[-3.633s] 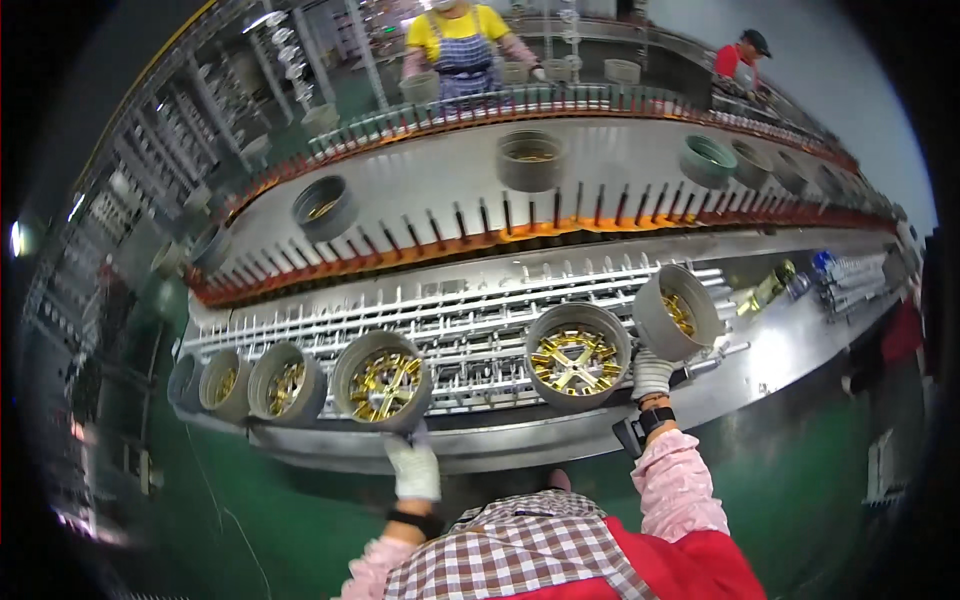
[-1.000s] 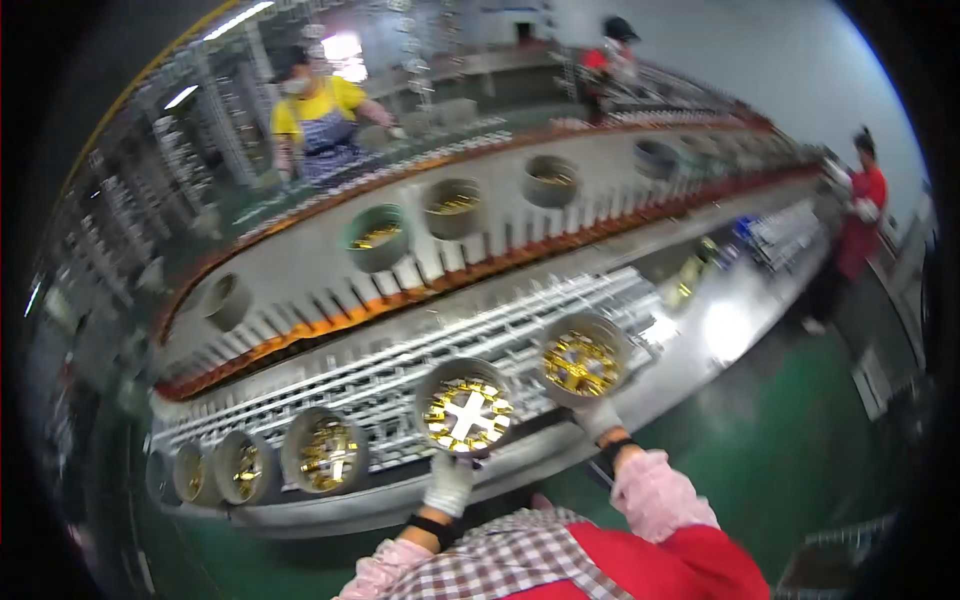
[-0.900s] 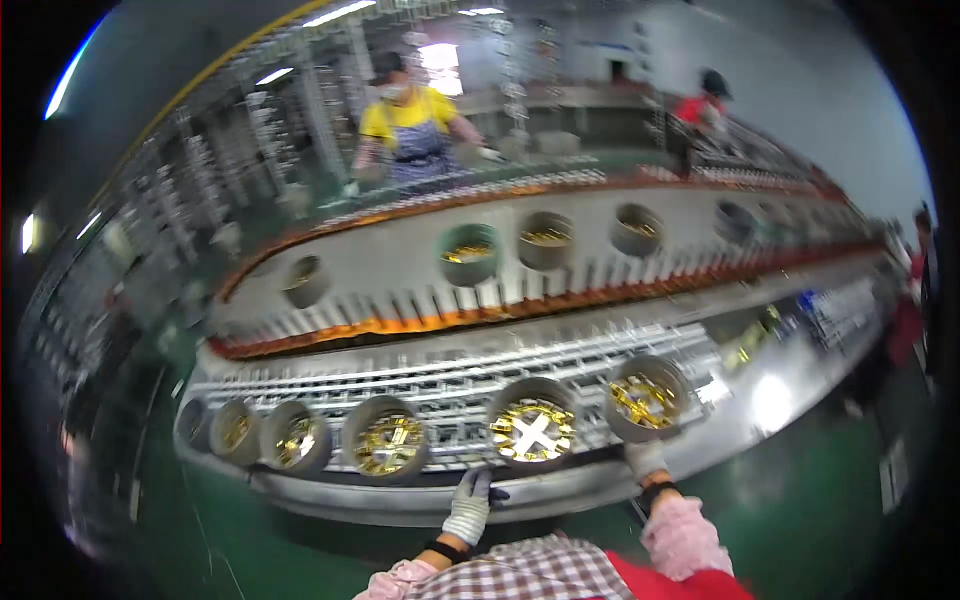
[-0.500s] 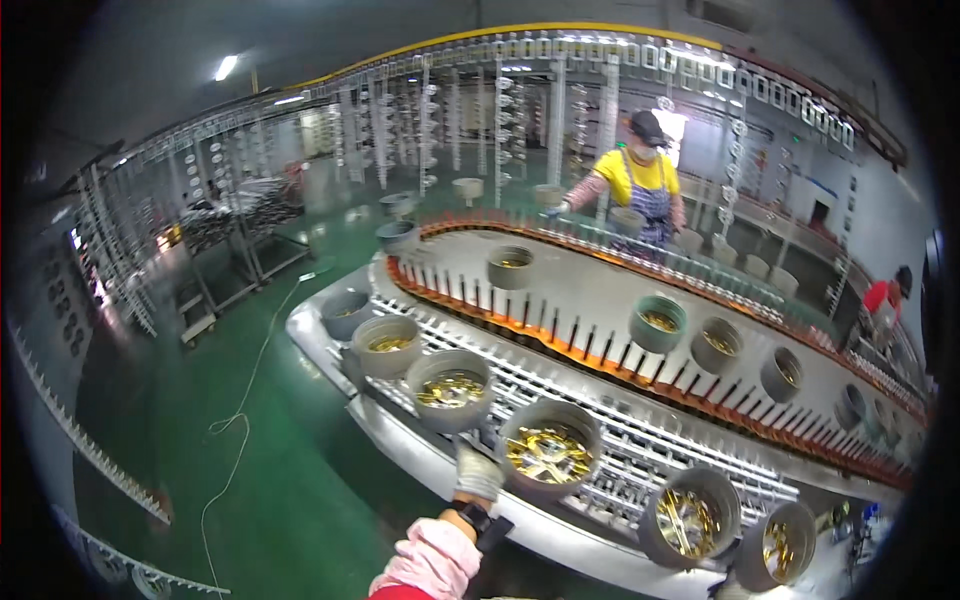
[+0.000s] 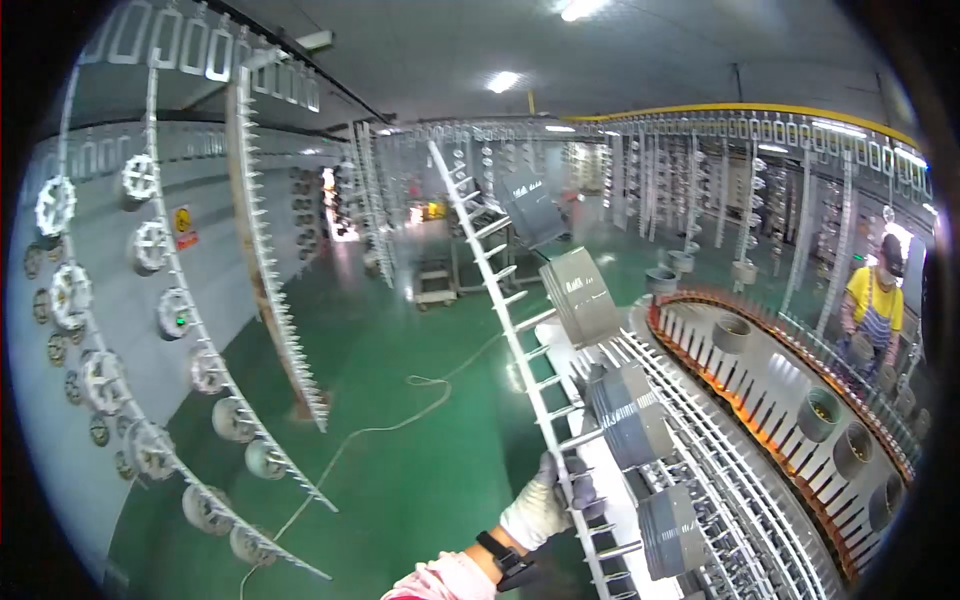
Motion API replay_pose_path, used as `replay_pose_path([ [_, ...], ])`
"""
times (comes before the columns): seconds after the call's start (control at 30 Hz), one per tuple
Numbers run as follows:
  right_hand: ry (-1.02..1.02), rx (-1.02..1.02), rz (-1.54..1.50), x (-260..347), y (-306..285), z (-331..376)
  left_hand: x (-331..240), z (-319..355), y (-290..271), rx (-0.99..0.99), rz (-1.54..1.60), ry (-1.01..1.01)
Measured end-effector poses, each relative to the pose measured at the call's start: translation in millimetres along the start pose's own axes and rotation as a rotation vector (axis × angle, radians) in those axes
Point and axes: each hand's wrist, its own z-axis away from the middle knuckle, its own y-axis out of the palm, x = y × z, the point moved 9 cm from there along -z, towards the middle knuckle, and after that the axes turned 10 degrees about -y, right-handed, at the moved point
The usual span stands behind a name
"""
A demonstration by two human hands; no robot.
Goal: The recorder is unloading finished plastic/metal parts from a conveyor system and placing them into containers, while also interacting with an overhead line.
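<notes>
My left hand (image 5: 540, 508), in a white glove with grey fingers, is closed around a long white rack (image 5: 515, 345) with short pegs along its side. The rack stands up at a slant, its top leaning left. Several grey round cup-shaped parts sit on its right side: a dark one (image 5: 530, 207) at the top, a lighter one (image 5: 580, 297) under it, then another (image 5: 627, 415) and a low one (image 5: 671, 532). Their openings face away from me. My right hand is out of view.
More peg racks (image 5: 690, 430) lie on the white-edged table at right. Beyond them, an orange conveyor (image 5: 690, 365) with upright dark pins carries cups. Hanging strings of round parts (image 5: 175, 312) are at left. A cable (image 5: 415, 405) crosses the green floor (image 5: 380, 480). A co-worker (image 5: 875, 300) stands at far right.
The cup-bearing rack has come up from lying over the table to a steep slant, with the cups turned sideways. My view has swung left, bringing the hanging strings in.
</notes>
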Motion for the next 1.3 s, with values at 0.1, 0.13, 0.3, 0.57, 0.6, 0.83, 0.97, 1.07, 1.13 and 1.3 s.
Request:
replay_pose_path([
  [0.1, -0.006, 0.148, -0.144, -11, 33, 14, -7, 68, 8, -0.088, 0.034, 0.049],
  [0.13, 0.008, 0.18, -0.187, -15, 44, 22, -12, 90, 7, -0.139, 0.022, 0.106],
  [0.3, 0.057, 0.275, -0.3, -35, 85, 52, -100, 168, -21, -0.447, -0.101, 0.47],
  [0.57, 0.08, 0.311, -0.27, -26, 89, 60, -273, 290, -79, -1.011, -0.304, 0.952],
  [0.6, 0.135, 0.304, -0.334, -25, 97, 64, -299, 308, -84, -1.055, -0.314, 1.007],
  [0.83, 0.084, 0.263, -0.332, 7, 250, 35, -527, 369, -94, -1.28, -0.635, 1.251],
  [0.97, 0.082, 0.31, -0.375, 26, 325, 21, -617, 384, -64, -1.284, -0.823, 1.238],
  [1.07, 0.115, 0.325, -0.434, 50, 364, 18, -667, 392, -41, -1.297, -0.92, 1.318],
  [1.13, 0.076, 0.331, -0.391, 68, 379, 12, -687, 393, -33, -1.202, -0.921, 1.358],
  [1.3, 0.187, 0.3, -0.44, 83, 411, -13, -677, 407, -46, -1.364, -1.089, 1.537],
])
